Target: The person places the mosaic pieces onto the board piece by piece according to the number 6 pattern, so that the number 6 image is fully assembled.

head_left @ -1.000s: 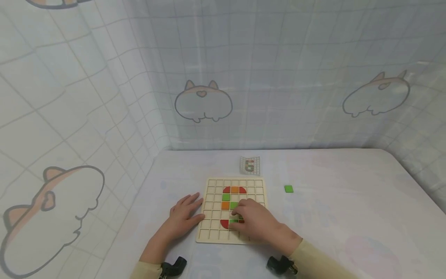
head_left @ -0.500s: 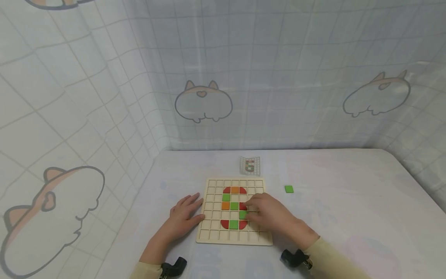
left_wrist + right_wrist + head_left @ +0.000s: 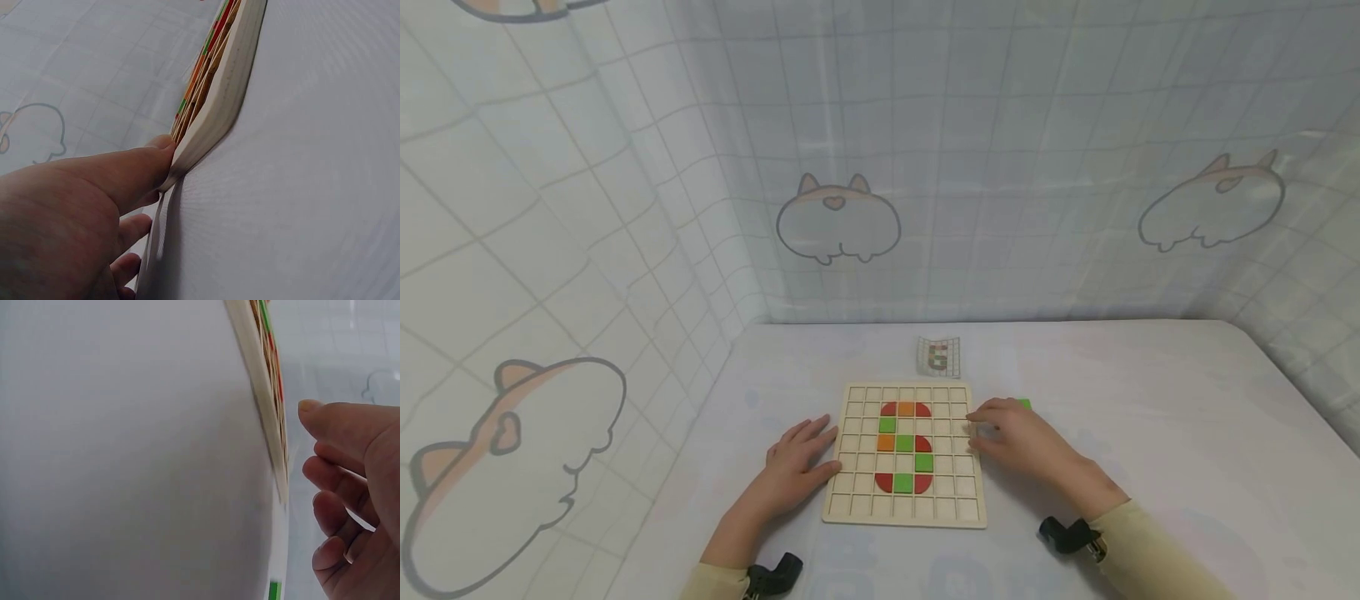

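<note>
A pale wooden grid board (image 3: 857, 492) lies on the table with red, orange and green pieces set in its squares, forming an S-like figure. My left hand (image 3: 793, 467) rests at the board's left edge; in the left wrist view the thumb (image 3: 137, 169) touches that edge. Over the board's right edge hovers my right hand (image 3: 1022, 437), its fingers loosely bent and nothing between them. Just behind it a green square tile (image 3: 1025, 403) on the table is partly hidden; the right wrist view catches the green tile (image 3: 275, 590) at the bottom.
A small patterned card (image 3: 938, 357) with a matching coloured figure lies behind the board. A white cloth with grid lines and animal drawings (image 3: 838, 221) hangs at the back and sides. White cloth covers the table (image 3: 1150, 417).
My right hand has withdrawn from the pieces and moved right, past the board's edge toward the green tile. A green and a red piece it covered now show. My left hand stays put.
</note>
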### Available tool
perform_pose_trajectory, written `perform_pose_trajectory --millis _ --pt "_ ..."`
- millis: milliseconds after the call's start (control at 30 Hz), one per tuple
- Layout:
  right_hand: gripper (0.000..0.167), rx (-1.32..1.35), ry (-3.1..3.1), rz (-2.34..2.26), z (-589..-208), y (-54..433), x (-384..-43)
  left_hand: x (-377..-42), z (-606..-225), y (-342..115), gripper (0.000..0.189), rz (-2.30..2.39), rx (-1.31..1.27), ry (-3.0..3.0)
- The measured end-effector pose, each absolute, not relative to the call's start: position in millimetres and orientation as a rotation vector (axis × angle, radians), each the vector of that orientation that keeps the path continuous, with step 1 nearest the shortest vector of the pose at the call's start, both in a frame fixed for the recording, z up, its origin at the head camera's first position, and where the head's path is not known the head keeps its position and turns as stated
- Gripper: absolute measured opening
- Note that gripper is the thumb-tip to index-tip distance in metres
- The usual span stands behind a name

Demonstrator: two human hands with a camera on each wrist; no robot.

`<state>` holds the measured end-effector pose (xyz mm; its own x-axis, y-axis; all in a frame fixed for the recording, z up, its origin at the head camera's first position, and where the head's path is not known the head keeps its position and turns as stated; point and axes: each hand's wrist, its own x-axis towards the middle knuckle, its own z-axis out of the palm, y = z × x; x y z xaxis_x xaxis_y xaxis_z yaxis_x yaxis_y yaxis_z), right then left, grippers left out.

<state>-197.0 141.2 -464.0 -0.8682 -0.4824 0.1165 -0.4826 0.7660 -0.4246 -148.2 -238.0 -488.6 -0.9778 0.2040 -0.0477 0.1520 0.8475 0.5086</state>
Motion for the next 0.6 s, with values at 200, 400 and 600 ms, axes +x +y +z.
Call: perform_pose_trajectory --millis 200,400,600 --pt "0.034 0.798 -2.924 0.688 -467.9 160.8 -202.1 -147.8 -488.3 -237.8 0.063 0.798 0.285 2.926" --pt "0.032 0.807 -2.866 0.715 -471.4 178.2 -210.2 -147.9 -488.1 -238.2 0.064 0.808 0.283 2.917" --pt "0.033 0.747 -2.898 0.789 -473.8 195.6 -220.7 -147.2 -487.0 -238.2 0.063 0.824 0.289 2.905"
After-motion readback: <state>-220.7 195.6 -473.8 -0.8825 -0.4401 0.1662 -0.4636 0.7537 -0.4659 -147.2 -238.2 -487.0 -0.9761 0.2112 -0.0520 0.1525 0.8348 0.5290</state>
